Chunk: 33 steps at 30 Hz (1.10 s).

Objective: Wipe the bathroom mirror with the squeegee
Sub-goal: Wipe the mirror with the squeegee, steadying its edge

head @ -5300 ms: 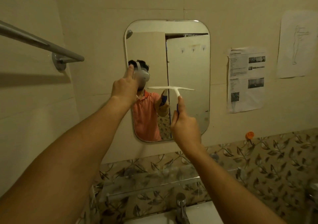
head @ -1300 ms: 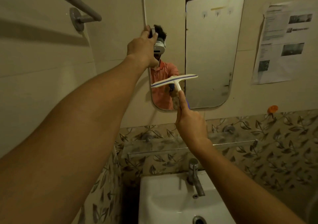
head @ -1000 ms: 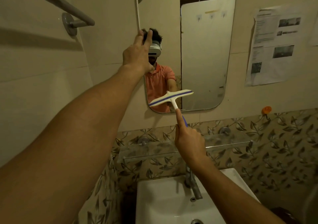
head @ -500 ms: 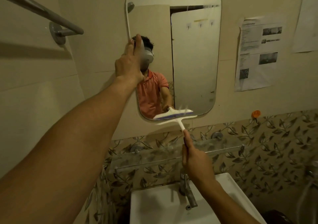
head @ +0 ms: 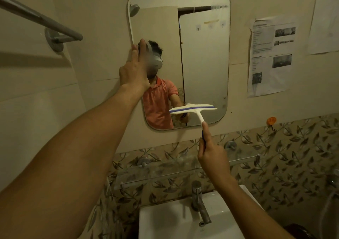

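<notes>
The right hand (head: pixel 211 153) grips the blue end of the squeegee (head: pixel 194 109) handle, fingers curled round it and thumb laid along the stem. The white blade with its blue strip lies nearly level across the mirror (head: pixel 205 64) near its bottom right corner. The left hand (head: pixel 134 70) rests flat against the mirror's left edge, fingers straight and together, holding nothing. Below the mirror a glass shelf (head: pixel 242 162) runs along the leaf-patterned tiles, above a tap (head: pixel 199 200) and a white basin (head: pixel 161 222).
</notes>
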{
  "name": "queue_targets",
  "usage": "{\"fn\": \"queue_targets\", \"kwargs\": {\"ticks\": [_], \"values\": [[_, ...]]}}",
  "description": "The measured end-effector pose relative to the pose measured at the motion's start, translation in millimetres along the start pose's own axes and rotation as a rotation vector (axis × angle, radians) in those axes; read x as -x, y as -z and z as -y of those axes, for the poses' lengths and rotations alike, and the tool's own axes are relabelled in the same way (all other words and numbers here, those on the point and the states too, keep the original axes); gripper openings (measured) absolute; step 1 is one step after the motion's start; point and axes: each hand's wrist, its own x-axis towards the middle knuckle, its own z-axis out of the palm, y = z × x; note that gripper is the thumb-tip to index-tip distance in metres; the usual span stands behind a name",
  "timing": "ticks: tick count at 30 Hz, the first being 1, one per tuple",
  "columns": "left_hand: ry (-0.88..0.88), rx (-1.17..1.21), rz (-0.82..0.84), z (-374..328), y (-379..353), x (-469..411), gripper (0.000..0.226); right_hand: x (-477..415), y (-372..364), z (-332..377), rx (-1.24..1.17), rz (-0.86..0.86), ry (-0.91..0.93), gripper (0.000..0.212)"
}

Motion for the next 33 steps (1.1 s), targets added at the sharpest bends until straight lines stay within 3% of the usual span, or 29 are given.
{"fn": "queue_targets", "kwargs": {"ticks": [4,9,15,22,33], "values": [[-0.002,-0.009,0.005,0,0,1,0.139,23,-11,-13,0.018,0.029,-0.018,0.070],[0.000,0.007,0.011,0,2,0,0.137,48,-10,-35,0.031,0.183,-0.120,0.070],[0.001,0.025,0.032,4,2,0,0.141,25,15,-4,-0.126,-0.041,0.047,0.074],[-0.034,0.032,0.039,14,4,-3,0.122,-46,46,51,-0.174,-0.131,0.170,0.067],[-0.053,0.037,0.052,18,11,-5,0.129,-143,75,144,-0.146,-0.220,0.265,0.060]]}}
